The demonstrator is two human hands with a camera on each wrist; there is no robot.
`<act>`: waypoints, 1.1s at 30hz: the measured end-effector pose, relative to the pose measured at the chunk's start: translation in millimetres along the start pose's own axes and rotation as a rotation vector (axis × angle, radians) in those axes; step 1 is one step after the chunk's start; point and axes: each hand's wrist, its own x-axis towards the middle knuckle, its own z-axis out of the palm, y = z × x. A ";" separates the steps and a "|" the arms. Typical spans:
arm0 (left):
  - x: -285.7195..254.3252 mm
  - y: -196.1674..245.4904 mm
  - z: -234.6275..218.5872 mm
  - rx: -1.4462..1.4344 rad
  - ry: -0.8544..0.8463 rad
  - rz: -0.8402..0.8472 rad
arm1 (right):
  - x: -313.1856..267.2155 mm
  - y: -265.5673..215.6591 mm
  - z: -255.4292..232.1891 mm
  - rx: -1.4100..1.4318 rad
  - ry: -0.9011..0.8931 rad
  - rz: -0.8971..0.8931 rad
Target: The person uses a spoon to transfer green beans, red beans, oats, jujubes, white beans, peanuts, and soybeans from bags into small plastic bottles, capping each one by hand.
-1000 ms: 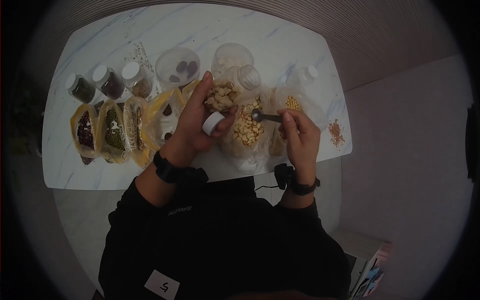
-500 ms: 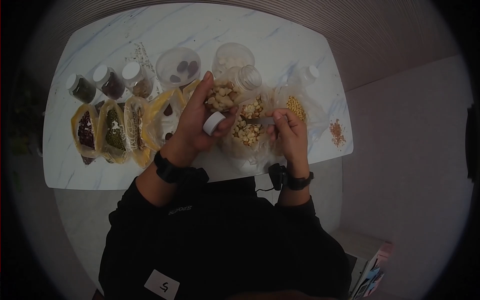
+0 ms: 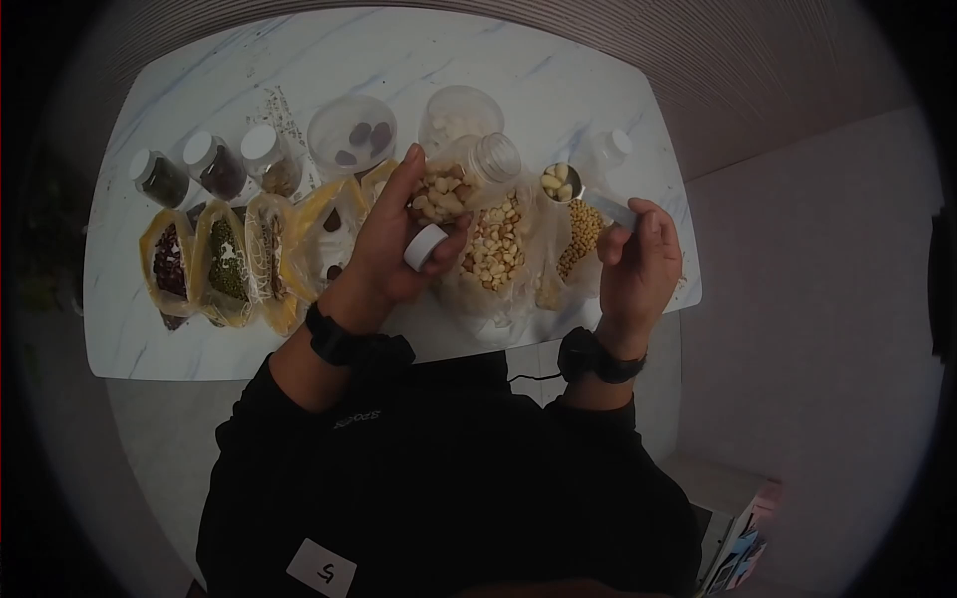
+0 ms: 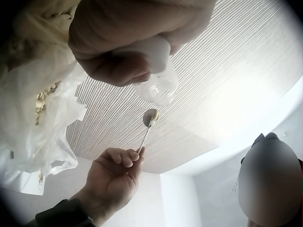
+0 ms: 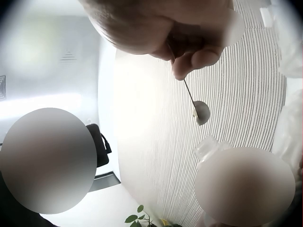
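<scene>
**Reaching over a marbled table (image 3: 538, 40)**

Above open bags (image 3: 490, 311), gripping a tilted, part-filled jar (image 3: 441, 191) in left hand (image 3: 384, 244); pinching a spoon (image 3: 610, 206) by its handle in right hand (image 3: 641, 269). Clasping a white lid (image 3: 426, 246) beneath the jar. Balancing pale kernels (image 3: 558, 181) in the spoon.

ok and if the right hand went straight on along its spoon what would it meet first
Led by the spoon, the right hand would probably meet the mouth of the jar in the left hand first, though their relative depth is hard to judge.
</scene>
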 end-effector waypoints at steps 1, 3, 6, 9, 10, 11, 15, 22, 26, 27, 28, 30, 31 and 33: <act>-0.3 -0.1 1.1 0.011 0.019 0.002 | 0.0 -1.4 4.3 -0.006 0.017 -0.058; -0.8 -0.1 1.9 0.021 0.038 0.002 | -0.5 -3.3 11.2 -0.013 0.036 -0.115; -1.3 0.5 1.9 0.034 0.015 -0.012 | -1.4 -3.6 21.4 -0.095 0.040 -0.145; -1.2 0.5 2.5 0.033 0.028 -0.003 | -2.2 -1.4 35.1 -0.188 -0.011 -0.187; -1.2 0.7 2.1 0.030 0.037 -0.002 | -3.9 -1.2 38.8 -0.285 -0.022 -0.240; -1.4 0.8 1.5 0.026 0.046 -0.002 | -5.5 -1.2 40.7 -0.382 -0.034 -0.293; -2.6 2.2 3.2 0.031 0.029 -0.003 | -8.5 -2.6 40.9 -0.461 -0.133 -0.379; -2.2 1.7 2.4 0.047 0.034 0.004 | -10.4 -6.5 39.4 -0.594 -0.111 -0.579; -1.6 0.5 1.7 0.017 0.020 0.009 | -15.9 -14.2 28.7 -0.502 0.031 -0.444; -1.6 0.6 1.5 0.017 0.021 0.008 | -15.2 -15.5 26.2 -0.503 0.032 -0.443; -1.5 0.8 1.5 0.014 0.024 0.010 | -14.5 -16.5 23.6 -0.619 -0.009 -0.280; -1.2 0.7 2.2 0.012 0.026 0.010 | -14.4 -9.2 16.4 -0.776 -0.092 -0.038; -1.2 0.9 2.7 0.013 0.027 0.011 | -15.3 -6.4 16.6 -0.776 -0.092 -0.039; -1.7 1.1 2.2 0.014 0.031 0.012 | -18.5 0.1 20.0 -0.916 -0.195 0.082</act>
